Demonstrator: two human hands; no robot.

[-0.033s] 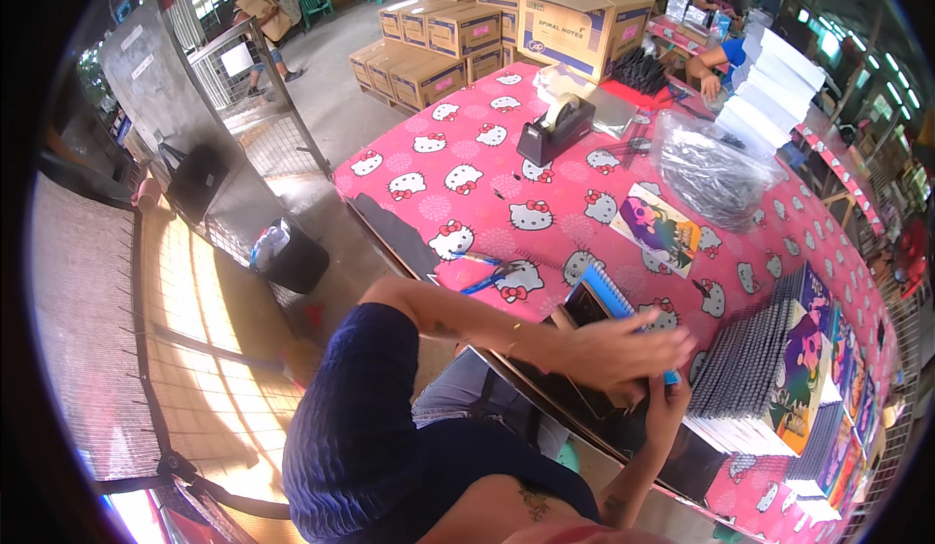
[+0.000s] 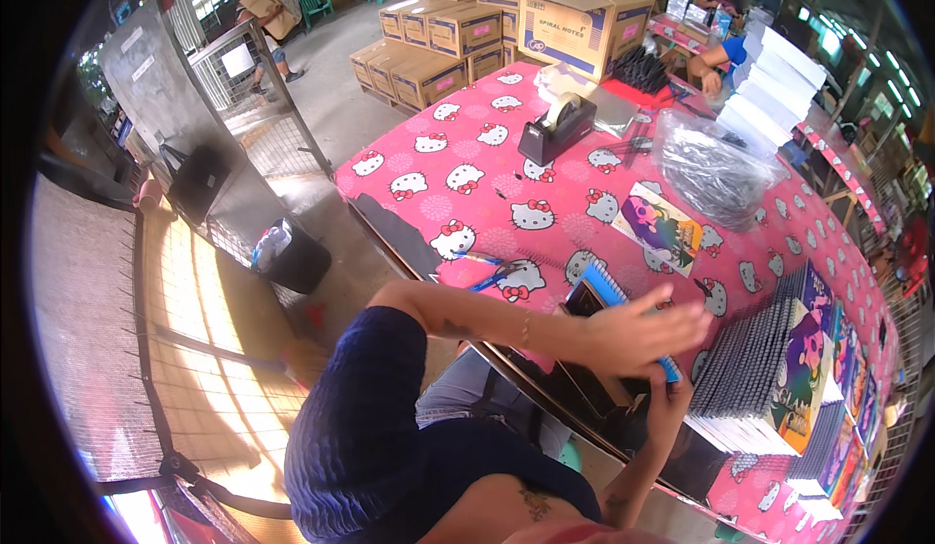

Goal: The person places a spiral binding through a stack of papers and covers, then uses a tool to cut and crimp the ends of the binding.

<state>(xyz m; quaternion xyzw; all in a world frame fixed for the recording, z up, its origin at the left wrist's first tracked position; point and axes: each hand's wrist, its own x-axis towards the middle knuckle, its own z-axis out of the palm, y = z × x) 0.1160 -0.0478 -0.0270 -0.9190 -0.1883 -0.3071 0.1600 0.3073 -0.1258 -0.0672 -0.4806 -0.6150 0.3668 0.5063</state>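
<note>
Left hand [image 2: 643, 341] stretches flat across the blue spiral notebook [image 2: 603, 286] — likely light, bendy, easily dented — while right hand [image 2: 667, 404] pinches its near end, a sensible hold.

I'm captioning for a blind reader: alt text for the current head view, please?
A blurred left hand extends across a blue spiral notebook while the right hand touches its near end, at a pink table. Stacked spiral notebooks stand at right; a black tape dispenser sits farther back.
</note>
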